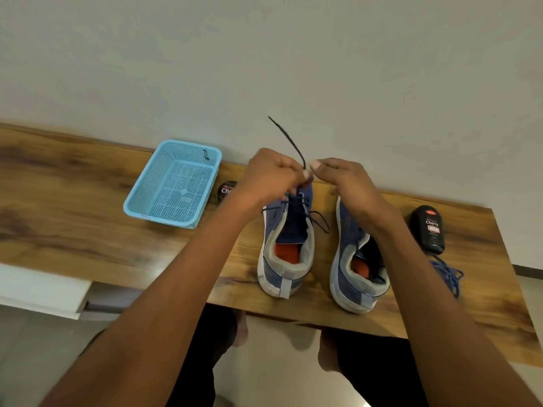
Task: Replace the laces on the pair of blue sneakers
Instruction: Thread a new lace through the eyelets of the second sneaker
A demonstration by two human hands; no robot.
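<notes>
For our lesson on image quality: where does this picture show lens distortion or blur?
Head view: the wide lens bends the wooden table's edge; the blue lace pile at right is smeared; the dark lace above the left hand stays fairly crisp.

My left hand [271, 177] pinched the dark lace [289, 141] above the left sneaker [286, 248], and my right hand [345, 183] was just beside it. The right sneaker [357, 259], a blue basket [176, 183] and a black bottle [429, 229] stood on the desk [73, 195].
</notes>
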